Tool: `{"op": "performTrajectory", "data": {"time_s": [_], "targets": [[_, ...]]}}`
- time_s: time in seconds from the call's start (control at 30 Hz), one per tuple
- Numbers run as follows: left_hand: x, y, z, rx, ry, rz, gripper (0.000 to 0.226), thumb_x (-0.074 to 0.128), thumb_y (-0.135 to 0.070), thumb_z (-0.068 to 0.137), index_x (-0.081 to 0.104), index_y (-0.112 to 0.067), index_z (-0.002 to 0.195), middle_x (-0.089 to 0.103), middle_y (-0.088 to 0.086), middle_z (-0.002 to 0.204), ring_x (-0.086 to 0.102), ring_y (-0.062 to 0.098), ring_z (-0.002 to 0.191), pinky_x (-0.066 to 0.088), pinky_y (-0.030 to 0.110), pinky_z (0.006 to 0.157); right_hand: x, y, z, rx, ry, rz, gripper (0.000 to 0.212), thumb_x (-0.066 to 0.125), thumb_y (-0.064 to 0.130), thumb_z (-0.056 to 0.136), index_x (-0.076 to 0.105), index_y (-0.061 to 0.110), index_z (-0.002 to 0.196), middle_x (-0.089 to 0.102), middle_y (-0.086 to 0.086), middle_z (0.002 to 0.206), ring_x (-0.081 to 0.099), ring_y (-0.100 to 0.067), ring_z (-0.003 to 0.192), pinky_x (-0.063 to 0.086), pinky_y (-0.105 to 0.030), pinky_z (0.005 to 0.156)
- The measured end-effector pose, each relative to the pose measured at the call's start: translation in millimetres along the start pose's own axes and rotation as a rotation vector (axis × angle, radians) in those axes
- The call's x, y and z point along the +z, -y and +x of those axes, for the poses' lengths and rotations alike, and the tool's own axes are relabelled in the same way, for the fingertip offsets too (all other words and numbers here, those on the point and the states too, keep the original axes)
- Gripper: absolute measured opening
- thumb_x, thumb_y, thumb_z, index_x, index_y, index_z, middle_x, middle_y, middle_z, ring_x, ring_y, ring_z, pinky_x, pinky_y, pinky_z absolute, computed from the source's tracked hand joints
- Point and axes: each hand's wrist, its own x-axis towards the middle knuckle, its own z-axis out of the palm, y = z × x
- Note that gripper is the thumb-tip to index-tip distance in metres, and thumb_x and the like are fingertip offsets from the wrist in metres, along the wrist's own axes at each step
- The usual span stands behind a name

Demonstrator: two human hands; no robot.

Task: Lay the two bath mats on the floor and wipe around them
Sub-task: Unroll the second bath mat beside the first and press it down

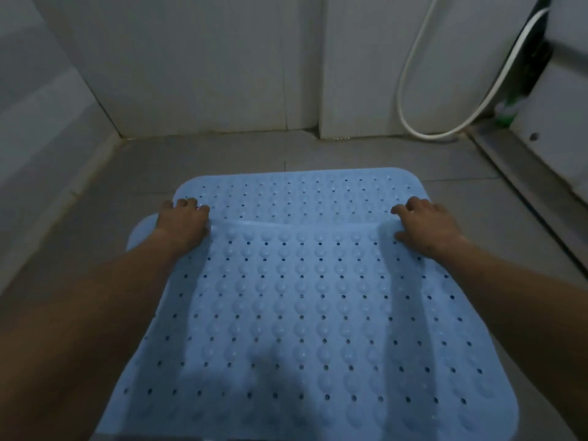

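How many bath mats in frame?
2, both blue. The near mat is held at its far edge by the left hand and right hand. The far mat lies on the floor, partly under it.

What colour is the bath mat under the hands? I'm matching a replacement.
Light blue bath mat, dotted with raised bumps and small holes; seen in the head view.
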Motion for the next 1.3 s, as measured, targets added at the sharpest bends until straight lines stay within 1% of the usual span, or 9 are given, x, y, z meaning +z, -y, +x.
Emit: {"op": "performTrajectory", "data": {"time_s": [0.07,0.13,0.23,0.33,0.53,0.87,1.03,1.2,1.3], "targets": [[5.0,-25.3,-9.7,0.013,-0.053,-0.089,0.062,0.043,-0.049,0.096,0.031,-0.015,0.147,0.032,0.018,0.150,0.033,0.034,0.136,0.026,0.049,0.111,14.6,17.7,-12.4,-0.040,-0.057,0.140,0.063,0.054,0.051,0.096,0.037,0.026,0.150,0.036,-0.012,0.155,0.035,-0.031,0.141,0.027,-0.044,0.116],[15.7,-53.9,-19.1,0.026,-0.010,-0.297,0.071,0.028,-0.059,0.097,0.010,-0.023,0.155,0.007,0.010,0.162,0.012,0.031,0.147,0.008,0.051,0.118,33.2,41.9,-25.3,-0.071,-0.026,0.271,0.068,0.039,0.064,0.097,0.025,0.033,0.156,0.017,-0.007,0.166,0.015,-0.028,0.152,0.010,-0.047,0.123],[46.4,-95.1,-35.3,0.026,0.110,-0.498,0.070,0.010,-0.066,0.094,-0.009,-0.034,0.153,-0.018,-0.002,0.161,-0.012,0.026,0.149,-0.009,0.053,0.119,69.4,78.8,-40.1,-0.065,0.110,0.340,0.073,0.012,0.078,0.092,-0.001,0.047,0.157,-0.014,0.005,0.168,-0.017,-0.025,0.153,-0.015,-0.055,0.120],[74.9,-120.2,-62.1,-0.027,0.136,-0.565,0.066,0.000,-0.064,0.093,-0.017,-0.036,0.151,-0.026,-0.004,0.159,-0.025,0.021,0.146,-0.015,0.053,0.117,91.7,96.7,-52.2,0.006,0.100,0.349,0.071,-0.001,0.076,0.091,-0.013,0.047,0.155,-0.023,0.006,0.166,-0.027,-0.026,0.151,-0.023,-0.057,0.116],[90.8,-126.2,-96.3,-0.031,0.067,-0.572,0.064,-0.003,-0.063,0.092,-0.026,-0.037,0.146,-0.032,-0.003,0.156,-0.030,0.018,0.144,-0.020,0.049,0.116,96.0,100.0,-76.9,0.014,0.058,0.312,0.073,-0.006,0.075,0.089,-0.017,0.045,0.154,-0.026,0.004,0.165,-0.030,-0.026,0.149,-0.028,-0.053,0.114],[119.3,-141.1,-155.0,-0.063,0.092,-0.581,0.068,-0.011,-0.066,0.087,-0.031,-0.035,0.144,-0.043,-0.005,0.149,-0.036,0.015,0.139,-0.023,0.048,0.114,105.6,103.8,-130.0,-0.028,0.031,0.304,0.068,-0.007,0.076,0.090,-0.028,0.047,0.148,-0.036,0.006,0.160,-0.039,-0.023,0.145,-0.025,-0.054,0.116],[120.5,-146.0,-184.0,-0.079,0.097,-0.580,0.069,-0.014,-0.067,0.085,-0.031,-0.035,0.144,-0.038,-0.002,0.152,-0.035,0.016,0.139,-0.022,0.049,0.115,127.4,99.0,-148.7,-0.011,0.112,0.267,0.072,-0.010,0.075,0.089,-0.024,0.045,0.152,-0.034,0.005,0.161,-0.036,-0.024,0.146,-0.022,-0.054,0.117],[119.6,-147.7,-198.5,-0.075,0.122,-0.571,0.070,-0.014,-0.068,0.083,-0.031,-0.035,0.142,-0.031,0.002,0.157,-0.029,0.021,0.144,-0.023,0.050,0.114,118.0,101.9,-164.9,-0.014,0.132,0.251,0.071,0.002,0.071,0.094,-0.012,0.041,0.157,-0.020,0.001,0.167,-0.025,-0.026,0.151,-0.019,-0.054,0.119],[118.6,-146.3,-205.5,-0.059,0.128,-0.571,0.072,-0.002,-0.068,0.089,-0.019,-0.031,0.150,-0.021,0.004,0.160,-0.018,0.025,0.148,-0.021,0.049,0.115,103.4,104.1,-169.4,-0.013,0.100,0.224,0.070,0.016,0.068,0.094,0.011,0.037,0.157,0.009,-0.005,0.166,0.005,-0.032,0.152,0.004,-0.058,0.120]]}}
